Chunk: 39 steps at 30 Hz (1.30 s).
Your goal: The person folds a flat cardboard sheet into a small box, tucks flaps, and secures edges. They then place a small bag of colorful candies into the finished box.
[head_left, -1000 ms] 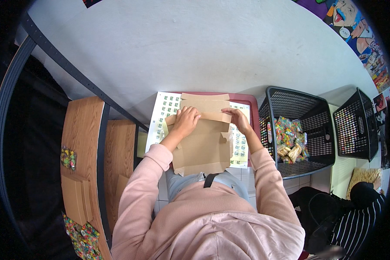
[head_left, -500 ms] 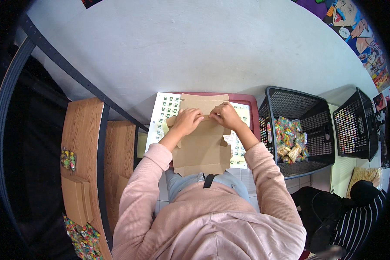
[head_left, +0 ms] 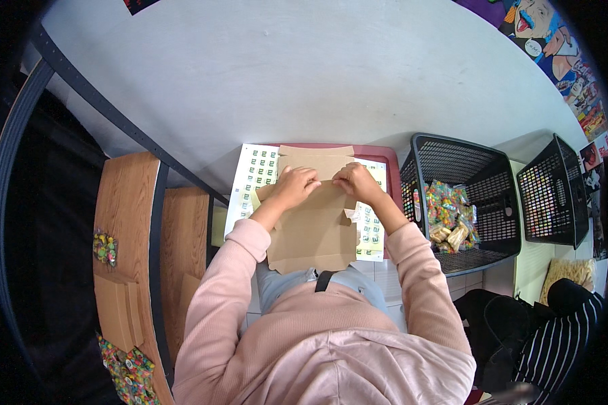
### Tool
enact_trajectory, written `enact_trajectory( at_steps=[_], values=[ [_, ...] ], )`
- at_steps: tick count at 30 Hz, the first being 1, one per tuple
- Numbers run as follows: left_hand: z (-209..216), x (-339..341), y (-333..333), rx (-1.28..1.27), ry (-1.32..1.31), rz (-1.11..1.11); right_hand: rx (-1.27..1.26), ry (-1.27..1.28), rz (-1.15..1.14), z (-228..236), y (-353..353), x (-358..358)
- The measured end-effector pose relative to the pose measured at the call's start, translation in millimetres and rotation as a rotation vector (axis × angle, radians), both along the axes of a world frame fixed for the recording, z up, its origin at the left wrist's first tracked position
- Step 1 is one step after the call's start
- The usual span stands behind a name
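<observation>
A flat, partly folded brown cardboard box (head_left: 311, 233) lies in front of me, its near flap reaching my lap. My left hand (head_left: 295, 187) is closed on the box's left side near a crease, fingertips bent inward. Opposite it, my right hand (head_left: 355, 181) pinches the cardboard at the right end of the same crease. The far panel (head_left: 315, 154) of the box extends beyond both hands. Under the box are white sheets (head_left: 249, 177) with rows of small green marks, on a red table (head_left: 393, 162).
To the right stands a black plastic basket (head_left: 496, 182) with bags of colourful sweets (head_left: 449, 209); a second black basket (head_left: 552, 196) is beyond it. At left, a wooden shelf (head_left: 130, 202) carries folded cardboard (head_left: 115, 307) and more sweet bags (head_left: 130, 371). A wall rises behind the table.
The raised strip of cardboard between my hands has tipped over, and more of the inner panel shows. Both hands stay at the crease, with the fingers slightly shifted.
</observation>
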State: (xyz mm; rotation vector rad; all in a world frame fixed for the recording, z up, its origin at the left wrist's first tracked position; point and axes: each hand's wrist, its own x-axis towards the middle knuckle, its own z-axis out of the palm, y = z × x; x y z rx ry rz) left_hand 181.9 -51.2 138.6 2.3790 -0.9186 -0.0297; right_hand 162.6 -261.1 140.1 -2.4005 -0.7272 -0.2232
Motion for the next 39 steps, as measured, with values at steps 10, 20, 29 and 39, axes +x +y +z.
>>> enact_trajectory(
  at_steps=[10,20,29,39],
  values=[
    [0,23,77,0.108,0.207,-0.019,0.122,0.121,-0.078,-16,-19,-10],
    [2,17,72,0.080,0.064,-0.082,0.160,0.279,-0.128,-11,-19,0],
    [11,17,55,0.123,0.063,-0.169,0.048,0.192,-0.055,1,-16,0],
    [24,15,42,0.083,-0.173,-0.272,0.101,0.008,0.045,10,59,-6]
  ],
)
